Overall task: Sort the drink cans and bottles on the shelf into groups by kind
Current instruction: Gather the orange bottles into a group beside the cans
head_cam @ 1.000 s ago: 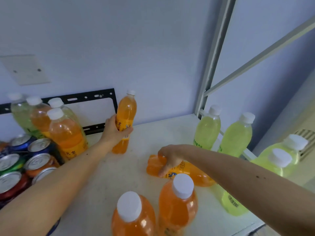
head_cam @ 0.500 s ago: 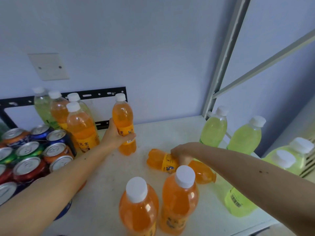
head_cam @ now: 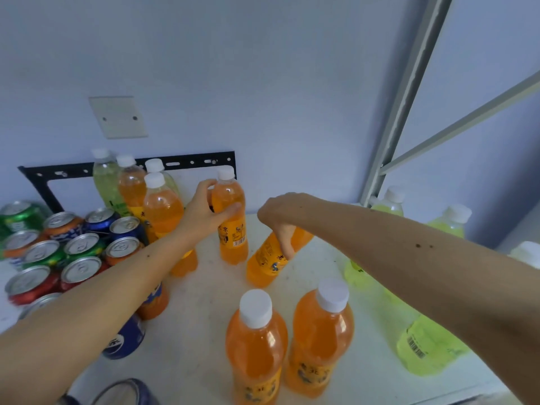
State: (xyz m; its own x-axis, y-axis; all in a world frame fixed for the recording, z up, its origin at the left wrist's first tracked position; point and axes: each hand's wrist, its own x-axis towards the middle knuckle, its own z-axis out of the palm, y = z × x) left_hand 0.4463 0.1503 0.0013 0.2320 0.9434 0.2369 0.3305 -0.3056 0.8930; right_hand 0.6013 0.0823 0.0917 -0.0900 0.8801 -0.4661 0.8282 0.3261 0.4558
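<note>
Head view: two upright orange bottles point(head_cam: 287, 343) stand nearest, below both hands; the right hand point(head_cam: 282, 222) grips a tilted orange bottle point(head_cam: 270, 260) and should stand it upright beside the one point(head_cam: 230, 217) the left hand point(head_cam: 204, 214) grips, beyond

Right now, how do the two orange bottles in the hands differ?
The left hand's bottle stands upright on the shelf; the right hand's bottle tilts. The left hand grips its bottle's upper body, cap showing; the right hand covers its bottle's top. Both are orange with yellow labels.
</note>
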